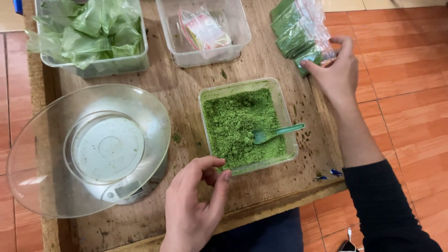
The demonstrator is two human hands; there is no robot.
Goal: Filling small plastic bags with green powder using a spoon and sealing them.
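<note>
Right hand (337, 70) pinches the far packet stack (298, 30). Left hand (196, 205), fingers loosely curled and empty, sits just beside the tub (247, 126).

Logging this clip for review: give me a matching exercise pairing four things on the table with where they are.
Things:
1. green spoon
2. clear bowl
3. stack of filled green packets
4. empty green bags

Places:
A. in the far left tub
B. under the right hand at the table's far right edge
C. on the kitchen scale
D. lying in the green powder

Pairs: 1-D, 2-C, 3-B, 4-A
</note>
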